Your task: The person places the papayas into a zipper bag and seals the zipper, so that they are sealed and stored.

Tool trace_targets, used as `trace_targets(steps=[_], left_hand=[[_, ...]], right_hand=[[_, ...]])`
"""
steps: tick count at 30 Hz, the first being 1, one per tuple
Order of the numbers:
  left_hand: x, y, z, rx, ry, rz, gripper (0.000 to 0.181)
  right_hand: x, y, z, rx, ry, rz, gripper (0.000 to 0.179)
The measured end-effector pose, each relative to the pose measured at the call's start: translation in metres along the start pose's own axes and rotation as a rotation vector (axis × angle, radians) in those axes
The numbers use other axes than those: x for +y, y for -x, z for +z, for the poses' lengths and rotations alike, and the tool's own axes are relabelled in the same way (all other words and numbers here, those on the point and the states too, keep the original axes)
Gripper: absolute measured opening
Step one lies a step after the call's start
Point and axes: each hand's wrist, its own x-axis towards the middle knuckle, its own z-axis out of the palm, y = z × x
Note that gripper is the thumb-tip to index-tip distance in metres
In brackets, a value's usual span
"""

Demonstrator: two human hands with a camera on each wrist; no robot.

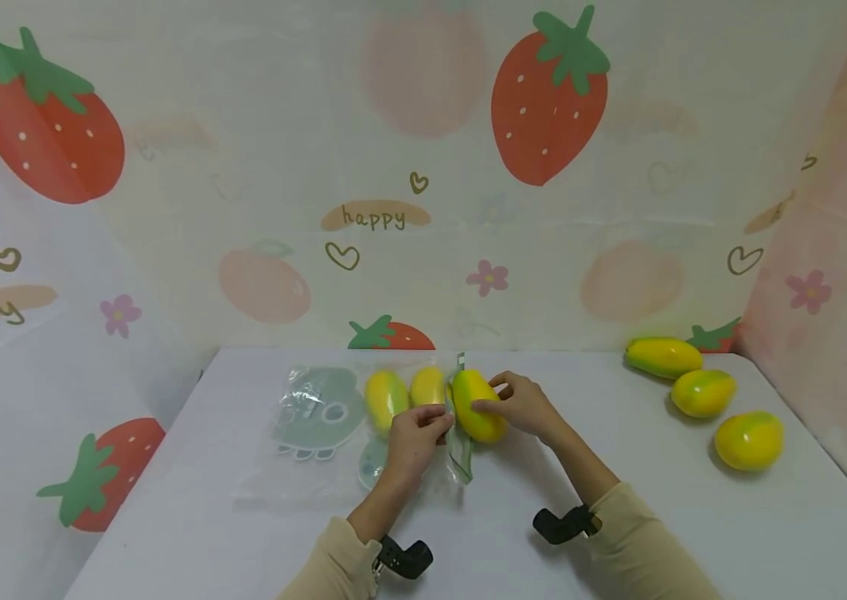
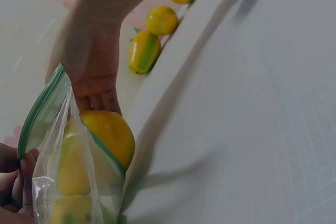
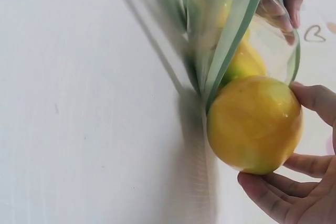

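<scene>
A clear zip bag (image 1: 318,412) with a green cartoon print and a green zip edge lies on the table, its mouth facing right. Two yellow-green mangoes (image 1: 386,398) sit inside it near the mouth. My left hand (image 1: 413,446) pinches the upper edge of the opening and lifts it, as the left wrist view shows. With thumb and fingers spread around it, my right hand (image 1: 532,406) grips another mango (image 3: 254,124) right at the opening. In the right wrist view this mango overlaps the green zip strip (image 3: 236,40), and the bagged fruit shows just behind it.
Three more mangoes (image 1: 704,393) stand in a slanted row on the right side of the white table (image 1: 191,517). A strawberry-print cloth (image 1: 423,167) hangs behind the table and along both sides. Black wrist cameras (image 1: 564,527) sit at both cuffs.
</scene>
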Motion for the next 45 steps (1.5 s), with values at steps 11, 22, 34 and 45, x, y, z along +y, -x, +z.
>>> trace_targets(steps=[11, 22, 34, 45], left_hand=[[-0.003, -0.001, 0.001, -0.075, -0.009, 0.039, 0.027], [-0.006, -0.004, 0.001, -0.07, -0.009, 0.044, 0.026], [-0.009, -0.006, 0.002, -0.086, 0.002, 0.081, 0.026], [-0.01, -0.005, 0.001, -0.126, 0.012, 0.093, 0.029]], right_hand=[[-0.008, -0.003, 0.015, -0.014, -0.05, 0.003, 0.06], [-0.007, -0.005, 0.022, -0.076, -0.244, 0.001, 0.07], [0.002, -0.004, 0.025, -0.062, -0.279, -0.139, 0.055], [-0.004, -0.015, 0.044, 0.11, -0.354, -0.161, 0.02]])
